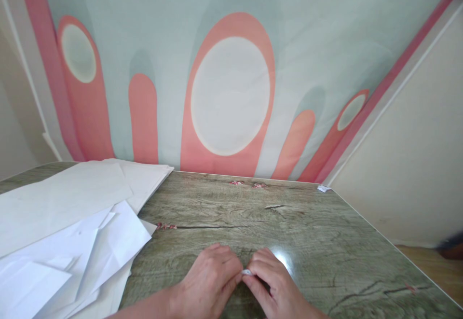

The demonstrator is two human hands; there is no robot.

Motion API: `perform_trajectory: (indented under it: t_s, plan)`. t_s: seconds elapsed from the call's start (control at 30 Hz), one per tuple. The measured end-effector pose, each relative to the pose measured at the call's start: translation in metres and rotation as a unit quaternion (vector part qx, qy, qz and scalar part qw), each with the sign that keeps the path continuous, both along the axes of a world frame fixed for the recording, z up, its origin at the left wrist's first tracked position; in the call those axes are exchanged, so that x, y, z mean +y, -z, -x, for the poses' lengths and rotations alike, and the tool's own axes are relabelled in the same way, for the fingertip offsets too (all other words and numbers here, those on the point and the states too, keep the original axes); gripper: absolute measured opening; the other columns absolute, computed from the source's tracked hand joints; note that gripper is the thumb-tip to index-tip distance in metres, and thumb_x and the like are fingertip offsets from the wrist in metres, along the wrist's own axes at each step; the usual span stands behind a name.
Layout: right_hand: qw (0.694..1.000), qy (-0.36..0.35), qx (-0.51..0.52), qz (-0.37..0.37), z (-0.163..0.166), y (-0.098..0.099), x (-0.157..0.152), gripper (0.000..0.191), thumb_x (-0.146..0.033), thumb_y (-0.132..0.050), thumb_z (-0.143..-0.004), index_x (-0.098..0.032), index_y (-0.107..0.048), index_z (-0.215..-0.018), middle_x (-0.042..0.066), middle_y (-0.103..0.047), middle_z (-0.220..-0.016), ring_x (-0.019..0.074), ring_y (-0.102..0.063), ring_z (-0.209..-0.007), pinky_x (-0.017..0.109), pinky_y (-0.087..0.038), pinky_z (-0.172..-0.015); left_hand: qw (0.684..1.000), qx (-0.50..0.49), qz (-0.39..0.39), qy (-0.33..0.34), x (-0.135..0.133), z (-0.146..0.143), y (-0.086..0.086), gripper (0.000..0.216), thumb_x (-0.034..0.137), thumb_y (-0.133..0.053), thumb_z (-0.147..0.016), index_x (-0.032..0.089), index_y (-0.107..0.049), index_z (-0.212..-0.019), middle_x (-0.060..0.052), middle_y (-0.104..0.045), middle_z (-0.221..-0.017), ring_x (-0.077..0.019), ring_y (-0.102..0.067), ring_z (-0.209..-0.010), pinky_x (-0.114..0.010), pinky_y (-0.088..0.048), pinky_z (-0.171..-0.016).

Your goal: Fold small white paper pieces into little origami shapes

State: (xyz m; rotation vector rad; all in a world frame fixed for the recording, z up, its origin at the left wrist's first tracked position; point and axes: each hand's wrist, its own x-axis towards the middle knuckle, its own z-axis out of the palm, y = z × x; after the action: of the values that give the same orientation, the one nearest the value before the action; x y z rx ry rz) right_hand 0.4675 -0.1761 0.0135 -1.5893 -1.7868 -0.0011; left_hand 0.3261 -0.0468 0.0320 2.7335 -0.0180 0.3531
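Observation:
My left hand (pixel 213 275) and my right hand (pixel 269 280) meet over the near part of the wood-patterned table (pixel 224 208). Between their fingertips is a small white piece, which looks like folded paper (pixel 246 272). Both hands are closed, with thumbs and fingers pinched on it from either side. Most of the piece is covered by the fingers, so its full shape cannot be made out. To the left of my left hand lie loose white paper sheets (pixel 119 232), some of them creased.
Larger off-white sheets (pixel 72 184) are stacked at the table's left, under the loose papers. A small folded white paper (pixel 324 188) lies at the far right corner. Behind the table hangs a pale green backdrop (pixel 170 44) with coral shapes.

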Motion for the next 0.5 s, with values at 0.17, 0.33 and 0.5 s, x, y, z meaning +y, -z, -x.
perform_trajectory:
  t_s: [0.17,0.33,0.5]
  plan:
    - [1.0,0.004,0.022,0.015,-0.0014,0.0031,-0.0008,0.025,-0.025,-0.04,-0.094,-0.02,-0.047,-0.07,0.0,-0.051,-0.066,0.0148,-0.049,-0.065,0.027,-0.037,-0.063,0.999,-0.008,0.031,-0.008,0.0002,0.0,0.0006,0.022,0.019,-0.033,-0.094,0.02,-0.046,-0.077,-0.002,-0.055,-0.076,-0.0179,-0.05,-0.073,-0.029,-0.034,-0.071]
    - [0.998,0.02,0.043,0.029,-0.0037,0.0084,-0.0001,0.021,-0.027,-0.04,-0.094,-0.02,-0.047,-0.076,0.001,-0.052,-0.072,0.015,-0.05,-0.069,0.025,-0.038,-0.063,0.996,-0.019,0.079,-0.022,0.002,-0.0004,0.0012,0.022,0.022,-0.032,-0.096,0.02,-0.048,-0.082,-0.002,-0.056,-0.08,-0.0178,-0.05,-0.076,-0.029,-0.035,-0.072]
    - [0.999,-0.018,0.019,0.034,-0.0023,0.0033,0.0,0.03,-0.028,-0.035,-0.096,-0.02,-0.048,-0.07,0.001,-0.053,-0.065,0.0145,-0.051,-0.063,0.026,-0.037,-0.061,0.998,-0.025,0.058,-0.015,0.002,0.0,-0.0021,0.018,0.027,-0.036,-0.095,0.021,-0.048,-0.083,-0.002,-0.056,-0.082,-0.0184,-0.049,-0.077,-0.03,-0.035,-0.073]
